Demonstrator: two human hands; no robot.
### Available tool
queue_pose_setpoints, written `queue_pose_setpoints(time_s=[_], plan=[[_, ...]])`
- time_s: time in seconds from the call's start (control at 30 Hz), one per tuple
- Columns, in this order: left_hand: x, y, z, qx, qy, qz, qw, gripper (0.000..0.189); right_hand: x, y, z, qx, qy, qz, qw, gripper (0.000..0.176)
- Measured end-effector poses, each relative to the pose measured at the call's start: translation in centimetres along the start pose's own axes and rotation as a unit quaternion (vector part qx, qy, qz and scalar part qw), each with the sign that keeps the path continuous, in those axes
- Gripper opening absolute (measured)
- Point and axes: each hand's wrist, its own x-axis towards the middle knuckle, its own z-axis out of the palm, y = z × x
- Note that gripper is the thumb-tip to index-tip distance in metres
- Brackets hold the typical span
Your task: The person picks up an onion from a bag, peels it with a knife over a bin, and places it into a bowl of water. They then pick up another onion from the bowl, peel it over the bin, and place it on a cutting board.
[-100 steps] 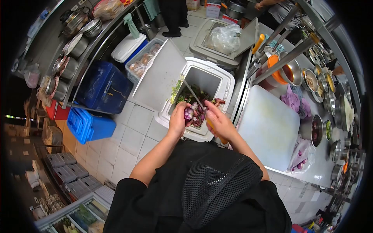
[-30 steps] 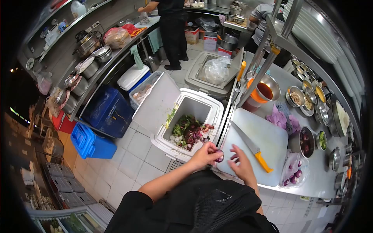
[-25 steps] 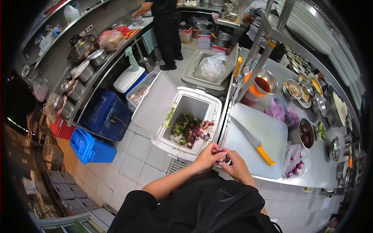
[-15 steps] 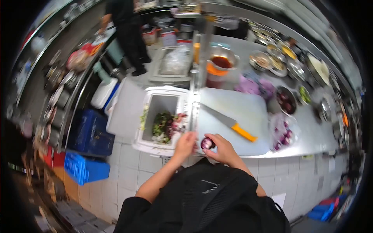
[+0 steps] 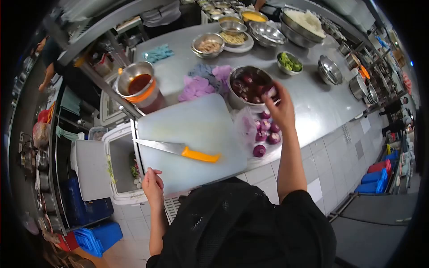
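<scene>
My right hand (image 5: 282,110) reaches over the near right rim of a metal pot (image 5: 241,101) and grips a red onion (image 5: 270,92) by its fingertips. Dark liquid and more red onions show inside the pot. Close below that hand, several red onions (image 5: 264,129) lie on or by a clear plastic bag (image 5: 245,129). My left hand (image 5: 153,184) hovers at the near left corner of the white cutting board (image 5: 192,123), loosely curled and holding nothing. On the board rests a knife (image 5: 200,155) with a yellow handle, its blade toward the left.
An open bin (image 5: 120,154) with scraps stands left of the board. Behind it are a container of red-brown liquid (image 5: 139,84), purple cloths (image 5: 196,88) and a bowl of green pieces (image 5: 289,62). More metal bowls (image 5: 208,45) line the back. Another person (image 5: 67,73) stands far left.
The view has swung to the right. My right hand has carried the red onion from beside the bin across to the pot. My left hand has stayed near the bin and board edge.
</scene>
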Motion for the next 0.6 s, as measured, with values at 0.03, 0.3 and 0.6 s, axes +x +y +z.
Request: queue_pose_setpoints(time_s=[0.03,0.3,0.6], plan=[[-0.3,0.5,0.9,-0.008,0.018,0.002,1.000,0.042,0.5,0.9,-1.2,-0.030,-0.004,0.004,1.000,0.053],[1.0,2.6,6.9,0.061,-0.061,-0.033,0.996,0.037,-5.3,7.3,1.7,-0.055,-0.100,0.100,0.988,0.054],[2.3,7.6,24.4,0.192,-0.428,0.325,0.821,0.021,-6.9,8.3,3.7,-0.143,-0.114,0.049,0.982,0.053]])
